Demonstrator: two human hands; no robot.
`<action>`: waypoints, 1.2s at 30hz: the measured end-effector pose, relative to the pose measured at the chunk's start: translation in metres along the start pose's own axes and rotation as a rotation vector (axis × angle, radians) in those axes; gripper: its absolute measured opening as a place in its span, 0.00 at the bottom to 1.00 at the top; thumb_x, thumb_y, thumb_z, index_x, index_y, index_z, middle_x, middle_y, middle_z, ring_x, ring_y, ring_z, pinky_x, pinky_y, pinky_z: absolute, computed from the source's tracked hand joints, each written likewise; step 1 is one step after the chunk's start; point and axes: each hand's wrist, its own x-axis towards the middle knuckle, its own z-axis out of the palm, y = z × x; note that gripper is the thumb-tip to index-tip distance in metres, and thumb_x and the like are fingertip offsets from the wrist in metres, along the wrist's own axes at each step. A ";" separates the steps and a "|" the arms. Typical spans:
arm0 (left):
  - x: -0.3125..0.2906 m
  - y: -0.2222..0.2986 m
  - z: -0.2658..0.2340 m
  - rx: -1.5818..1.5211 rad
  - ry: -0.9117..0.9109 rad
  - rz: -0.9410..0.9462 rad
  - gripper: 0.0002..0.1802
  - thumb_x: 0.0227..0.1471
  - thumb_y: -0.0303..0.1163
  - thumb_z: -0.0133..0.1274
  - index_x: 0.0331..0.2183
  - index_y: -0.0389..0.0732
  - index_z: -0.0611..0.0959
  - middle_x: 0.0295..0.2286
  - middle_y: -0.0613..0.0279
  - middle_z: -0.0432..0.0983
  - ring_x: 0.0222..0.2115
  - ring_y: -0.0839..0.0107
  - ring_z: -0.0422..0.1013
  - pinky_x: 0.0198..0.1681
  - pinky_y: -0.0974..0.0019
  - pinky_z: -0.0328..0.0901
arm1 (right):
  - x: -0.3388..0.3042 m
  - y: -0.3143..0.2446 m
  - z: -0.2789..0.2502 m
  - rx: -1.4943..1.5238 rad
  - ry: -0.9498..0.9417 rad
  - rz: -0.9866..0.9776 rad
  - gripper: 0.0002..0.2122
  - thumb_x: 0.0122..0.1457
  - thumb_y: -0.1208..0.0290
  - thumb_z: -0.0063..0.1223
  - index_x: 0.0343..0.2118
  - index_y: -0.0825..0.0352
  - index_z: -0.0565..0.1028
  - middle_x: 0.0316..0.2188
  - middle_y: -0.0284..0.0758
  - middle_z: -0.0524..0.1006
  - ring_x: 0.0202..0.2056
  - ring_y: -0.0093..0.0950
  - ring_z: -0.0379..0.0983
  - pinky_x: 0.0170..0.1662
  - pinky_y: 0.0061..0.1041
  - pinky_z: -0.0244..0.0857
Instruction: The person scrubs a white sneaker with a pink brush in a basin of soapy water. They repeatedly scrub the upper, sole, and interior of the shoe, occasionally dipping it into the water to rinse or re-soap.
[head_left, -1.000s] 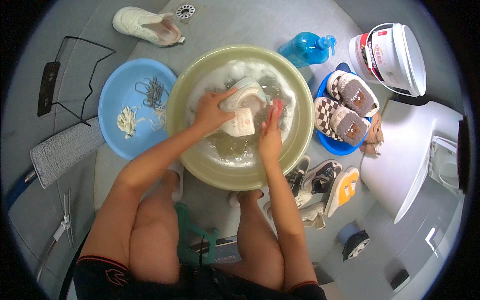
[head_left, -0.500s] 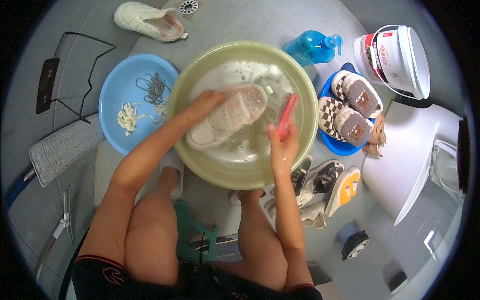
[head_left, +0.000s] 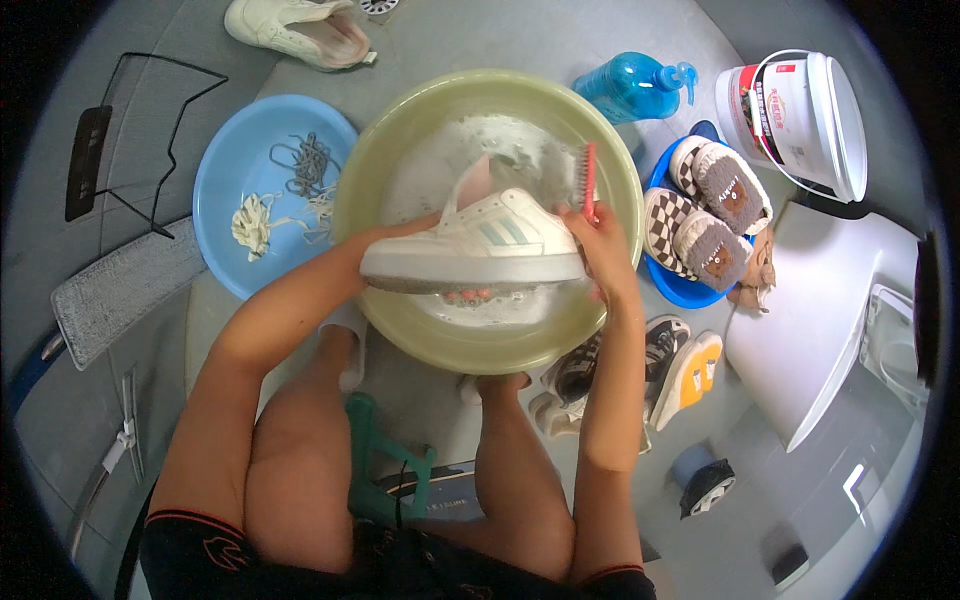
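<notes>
Holding shoe (head_left: 490,245), sudsy basin (head_left: 480,351), tub (head_left: 238,160) of laces (head_left: 304,166)

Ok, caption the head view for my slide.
Left hand holds a white shoe over a sudsy basin; right hand grips a red brush.

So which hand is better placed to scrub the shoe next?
Probably the right hand: it holds the red brush near the shoe, while the left hand, partly hidden behind the shoe, seems occupied supporting it.

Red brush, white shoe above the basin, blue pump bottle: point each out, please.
Red brush (head_left: 590,180), head view: its back.
White shoe (head_left: 482,246), head view: its striped side.
Blue pump bottle (head_left: 624,88), head view: its body.
</notes>
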 end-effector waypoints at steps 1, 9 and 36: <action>0.000 -0.005 0.001 -0.012 -0.027 -0.025 0.25 0.53 0.45 0.52 0.48 0.39 0.76 0.40 0.55 0.77 0.38 0.66 0.76 0.43 0.64 0.71 | -0.001 -0.001 -0.001 -0.021 -0.004 -0.014 0.20 0.54 0.55 0.62 0.33 0.70 0.71 0.24 0.32 0.73 0.27 0.21 0.68 0.32 0.21 0.63; 0.000 -0.012 0.004 0.022 -0.139 -0.072 0.22 0.51 0.45 0.54 0.41 0.39 0.78 0.35 0.54 0.76 0.34 0.65 0.76 0.40 0.63 0.71 | -0.007 0.006 -0.010 0.021 -0.027 -0.056 0.22 0.55 0.49 0.62 0.30 0.67 0.71 0.23 0.28 0.70 0.25 0.18 0.64 0.29 0.20 0.58; 0.014 0.005 0.021 1.140 0.584 0.626 0.18 0.46 0.46 0.59 0.24 0.39 0.84 0.24 0.52 0.76 0.25 0.62 0.76 0.31 0.60 0.69 | -0.012 0.082 0.000 -0.179 0.363 -0.287 0.22 0.61 0.58 0.56 0.51 0.70 0.69 0.26 0.36 0.79 0.25 0.31 0.75 0.29 0.31 0.68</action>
